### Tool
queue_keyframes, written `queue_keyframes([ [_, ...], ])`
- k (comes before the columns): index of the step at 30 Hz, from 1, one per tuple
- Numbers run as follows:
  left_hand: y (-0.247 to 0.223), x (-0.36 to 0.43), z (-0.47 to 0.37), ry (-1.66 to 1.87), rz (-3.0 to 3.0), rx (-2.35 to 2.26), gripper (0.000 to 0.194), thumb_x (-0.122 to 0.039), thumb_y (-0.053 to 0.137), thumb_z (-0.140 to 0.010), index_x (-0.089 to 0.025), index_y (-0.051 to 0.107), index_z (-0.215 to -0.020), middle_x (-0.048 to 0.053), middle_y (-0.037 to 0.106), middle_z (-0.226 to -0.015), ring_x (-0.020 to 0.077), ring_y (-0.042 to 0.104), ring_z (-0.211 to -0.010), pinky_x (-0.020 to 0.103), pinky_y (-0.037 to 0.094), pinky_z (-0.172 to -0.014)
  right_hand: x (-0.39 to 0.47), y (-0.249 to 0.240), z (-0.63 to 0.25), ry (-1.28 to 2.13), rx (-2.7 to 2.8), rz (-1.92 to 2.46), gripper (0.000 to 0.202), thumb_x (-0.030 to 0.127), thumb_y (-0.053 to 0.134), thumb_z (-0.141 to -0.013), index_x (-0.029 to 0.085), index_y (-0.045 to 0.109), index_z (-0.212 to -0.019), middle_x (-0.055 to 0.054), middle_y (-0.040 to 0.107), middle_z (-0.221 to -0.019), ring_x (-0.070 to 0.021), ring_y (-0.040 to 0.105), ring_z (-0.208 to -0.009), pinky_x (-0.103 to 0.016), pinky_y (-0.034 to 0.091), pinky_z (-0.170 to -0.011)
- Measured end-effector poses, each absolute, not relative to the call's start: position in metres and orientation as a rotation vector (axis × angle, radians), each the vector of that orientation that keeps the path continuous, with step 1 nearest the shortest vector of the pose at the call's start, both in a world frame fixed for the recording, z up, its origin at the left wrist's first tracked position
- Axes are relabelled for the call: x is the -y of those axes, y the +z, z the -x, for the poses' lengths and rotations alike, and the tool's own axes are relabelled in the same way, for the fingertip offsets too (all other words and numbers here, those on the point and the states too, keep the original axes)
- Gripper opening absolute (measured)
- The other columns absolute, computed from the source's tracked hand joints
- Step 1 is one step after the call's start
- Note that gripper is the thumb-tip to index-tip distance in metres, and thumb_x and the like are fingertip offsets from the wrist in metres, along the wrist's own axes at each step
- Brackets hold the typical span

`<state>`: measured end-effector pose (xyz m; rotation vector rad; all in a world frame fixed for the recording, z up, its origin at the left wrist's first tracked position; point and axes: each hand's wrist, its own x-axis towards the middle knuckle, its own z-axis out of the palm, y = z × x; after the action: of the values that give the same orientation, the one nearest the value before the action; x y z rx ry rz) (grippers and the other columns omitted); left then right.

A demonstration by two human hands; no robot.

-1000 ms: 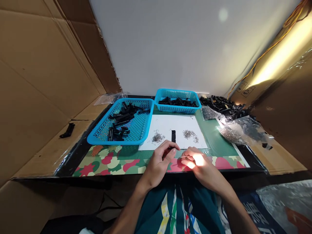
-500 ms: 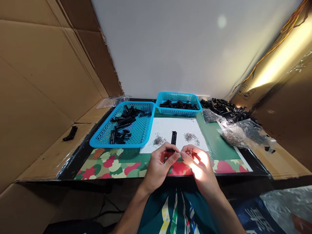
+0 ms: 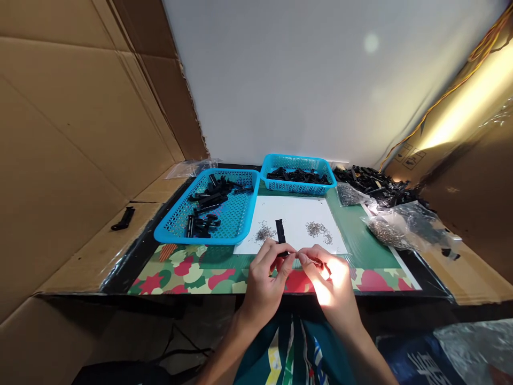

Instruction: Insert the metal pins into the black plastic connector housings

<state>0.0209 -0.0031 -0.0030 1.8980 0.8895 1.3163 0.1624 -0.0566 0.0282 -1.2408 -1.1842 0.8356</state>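
Observation:
My left hand (image 3: 265,275) is closed around the lower end of a long black plastic part (image 3: 280,230), whose upper end points away from me and leans slightly left. Right beside it, my right hand (image 3: 331,278) is closed in a pinch, its fingertips meeting the left ones at the part's near end. Whatever sits between the right fingers is too small to make out. Beyond the hands lies a white sheet (image 3: 292,206), bearing a left pile of tiny metal pieces (image 3: 264,233) and a right pile of tiny metal pieces (image 3: 317,230).
A blue basket (image 3: 240,227) with black parts stands at left, another blue basket (image 3: 298,187) behind the sheet. Loose black parts (image 3: 372,184) heap up at back right, near plastic bags of small pieces (image 3: 387,232). One black part (image 3: 124,219) lies on cardboard at far left.
The black part has tilted from nearly upright to leaning left, and its face has turned. My right fingers have folded in more closely. The whole view has shifted slightly.

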Motion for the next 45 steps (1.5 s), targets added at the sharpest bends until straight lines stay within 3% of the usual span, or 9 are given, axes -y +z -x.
queue_keyframes([
  [11,-0.005,0.0,-0.026,1.224,-2.043,-0.843,0.012,-0.022,0.048,-0.108,-0.022,0.058,-0.1,0.002,0.058,-0.093,0.0167,0.057,-0.083,0.027,0.045,-0.075,0.056,0.028,-0.176,0.827,1.289,1.299,0.03,0.039,0.058,-0.101,0.017,0.074,-0.089,-0.003,0.066,-0.076,-0.0165,0.057,-0.067,-0.027,0.046,-0.061],
  [23,-0.002,0.009,-0.029,1.006,-2.397,-0.946,0.015,-0.029,0.043,-0.11,-0.023,0.057,-0.109,0.005,0.06,-0.101,0.0183,0.061,-0.079,0.03,0.047,-0.071,0.057,0.024,-0.181,0.664,1.285,1.312,0.027,0.031,0.06,-0.095,0.019,0.062,-0.072,0.0,0.056,-0.065,-0.0137,0.049,-0.056,-0.026,0.04,-0.051],
  [30,-0.003,0.011,-0.027,1.026,-2.428,-0.923,0.022,-0.023,0.038,-0.11,-0.022,0.06,-0.106,0.006,0.057,-0.097,0.0177,0.06,-0.078,0.029,0.048,-0.069,0.054,0.018,-0.181,0.727,1.298,1.271,0.029,0.035,0.059,-0.097,0.019,0.062,-0.073,0.0,0.056,-0.064,-0.0144,0.05,-0.057,-0.026,0.042,-0.053],
  [37,0.0,0.011,-0.024,0.915,-2.359,-0.827,0.017,-0.019,0.04,-0.109,-0.021,0.057,-0.104,0.005,0.053,-0.1,0.0177,0.059,-0.087,0.03,0.048,-0.077,0.056,0.019,-0.191,0.882,1.359,1.26,0.032,0.036,0.057,-0.1,0.02,0.054,-0.072,0.003,0.047,-0.064,-0.0125,0.042,-0.057,-0.025,0.035,-0.052],
  [42,0.007,0.009,-0.022,0.861,-2.151,-0.785,0.016,-0.015,0.043,-0.106,-0.021,0.055,-0.097,0.001,0.05,-0.097,0.0138,0.055,-0.082,0.026,0.042,-0.075,0.056,0.019,-0.2,0.923,1.468,1.281,0.023,0.033,0.053,-0.104,0.021,0.062,-0.088,0.0,0.062,-0.08,-0.0154,0.056,-0.072,-0.026,0.045,-0.065],
  [45,0.013,0.007,-0.021,0.806,-2.044,-0.764,0.017,-0.015,0.045,-0.106,-0.021,0.053,-0.092,0.0,0.051,-0.094,0.0144,0.055,-0.087,0.026,0.04,-0.079,0.057,0.016,-0.204,0.831,1.596,1.279,0.023,0.027,0.051,-0.105,0.021,0.063,-0.086,0.0,0.062,-0.082,-0.0153,0.056,-0.073,-0.027,0.045,-0.068],
])
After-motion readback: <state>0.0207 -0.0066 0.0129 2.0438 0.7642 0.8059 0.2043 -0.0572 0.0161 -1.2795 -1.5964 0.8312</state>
